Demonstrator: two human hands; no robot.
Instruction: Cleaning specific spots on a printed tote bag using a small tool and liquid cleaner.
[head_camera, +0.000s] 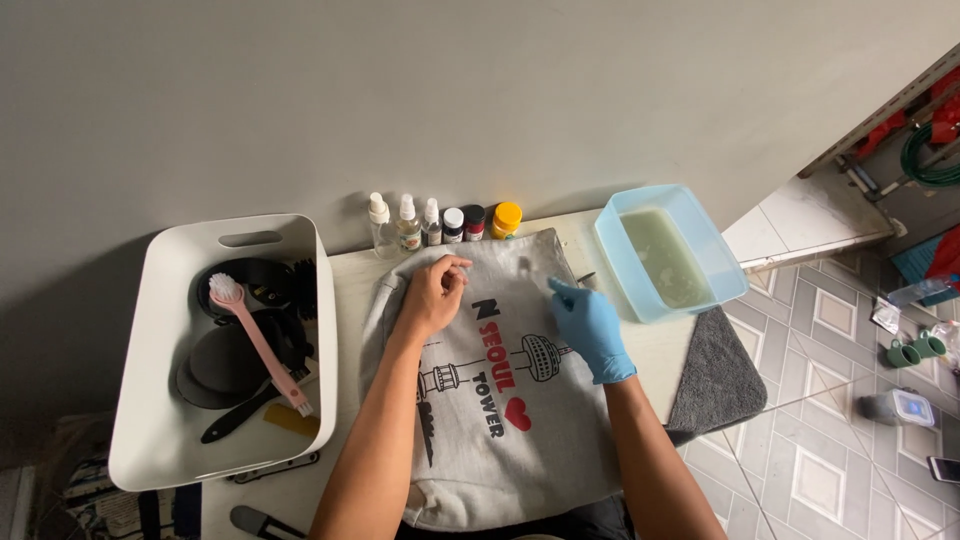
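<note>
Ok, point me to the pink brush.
In the head view the pink brush lies at the left, inside the white bin, its bristle head toward the wall, resting on dark items, left of the grey garment.

White table (655, 352) under grey shirt (500, 400), blue tub (610, 240), bottles (440, 222), dark towel (715, 380).

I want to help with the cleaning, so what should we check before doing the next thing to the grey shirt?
1. Grey printed sweatshirt lies flat on the table: ok.
2. Bare left hand presses the fabric near the collar: ok.
3. Right hand in a blue glove rests on the fabric, fingers pinched: ok.
4. Clear blue plastic tub holds cloudy liquid, upright: ok.
5. Row of small bottles stands upright by the wall: ok.
6. Stain location on the cloth: cannot tell.
</note>
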